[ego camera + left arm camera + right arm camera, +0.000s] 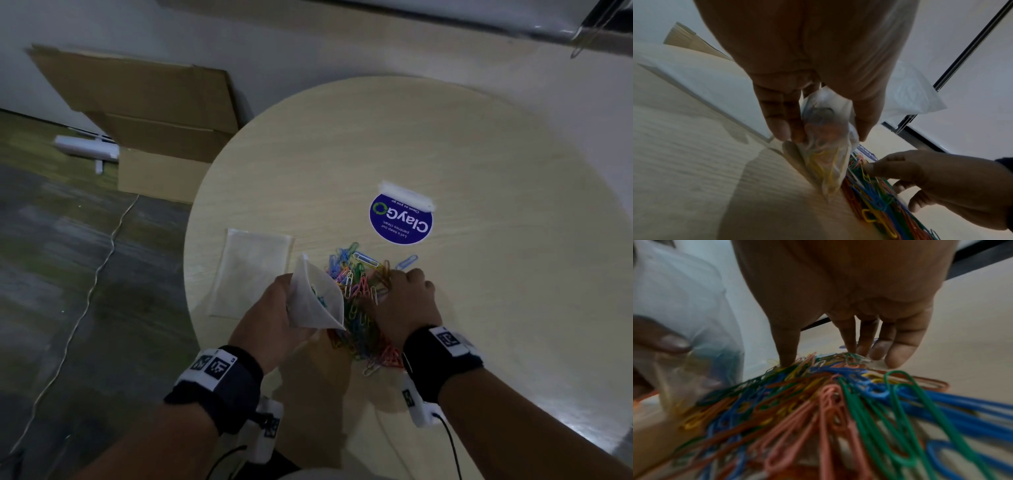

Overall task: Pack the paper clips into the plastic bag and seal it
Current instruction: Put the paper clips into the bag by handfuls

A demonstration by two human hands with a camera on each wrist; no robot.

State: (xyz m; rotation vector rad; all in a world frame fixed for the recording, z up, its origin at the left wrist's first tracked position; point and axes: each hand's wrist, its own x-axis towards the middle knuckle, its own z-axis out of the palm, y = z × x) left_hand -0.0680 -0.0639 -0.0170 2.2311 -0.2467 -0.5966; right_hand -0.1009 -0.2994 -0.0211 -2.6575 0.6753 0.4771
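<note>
A heap of coloured paper clips [359, 308] lies on the round wooden table [479, 274] near its front edge. My left hand [274, 305] grips a small clear plastic bag [315, 301], tilted against the left side of the heap. In the left wrist view the fingers [781, 126] and thumb pinch the bag [826, 146], and a few clips show through it. My right hand [404, 291] rests on top of the heap, with its thumb and straight fingers [898, 350] touching the clips [838, 394] at the far side. The bag [684, 305] is beside that hand.
A second clear bag [250, 274] lies flat on the table to the left. A blue round ClayGo sticker [400, 219] and a white strip [406, 195] sit beyond the heap. Cardboard boxes [154, 120] and a cable [102, 267] are on the floor to the left.
</note>
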